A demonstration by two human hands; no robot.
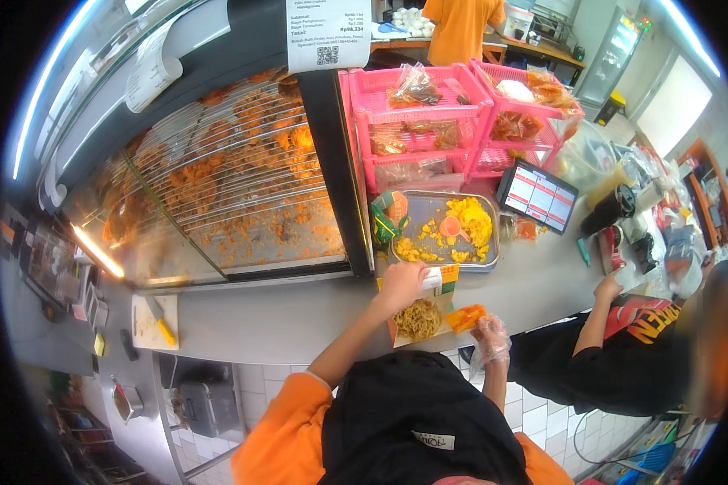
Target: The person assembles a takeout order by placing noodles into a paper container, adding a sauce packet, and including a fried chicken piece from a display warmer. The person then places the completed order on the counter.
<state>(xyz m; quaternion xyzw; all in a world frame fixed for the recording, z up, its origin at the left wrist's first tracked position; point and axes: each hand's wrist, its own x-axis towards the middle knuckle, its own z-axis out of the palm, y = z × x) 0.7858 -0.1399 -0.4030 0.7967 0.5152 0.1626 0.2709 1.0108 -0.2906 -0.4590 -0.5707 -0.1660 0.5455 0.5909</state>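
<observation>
On the steel counter stands an open paper food box with a green, yellow and brown printed lid. Brown noodles lie inside it. My bare left hand pinches the box at its far left, beside a white label on the lid. In a clear plastic glove, my right hand is closed on a small orange packet, held at the right side of the box. Just beyond the box sits a metal tray of crumbled yellow food, with an orange scoop resting in it.
A glass warmer of fried pieces stands at left, near a cutting board with a yellow-handled knife. Pink stacked baskets hold bagged food behind the tray. A tablet leans to their right. Another person works close at my right.
</observation>
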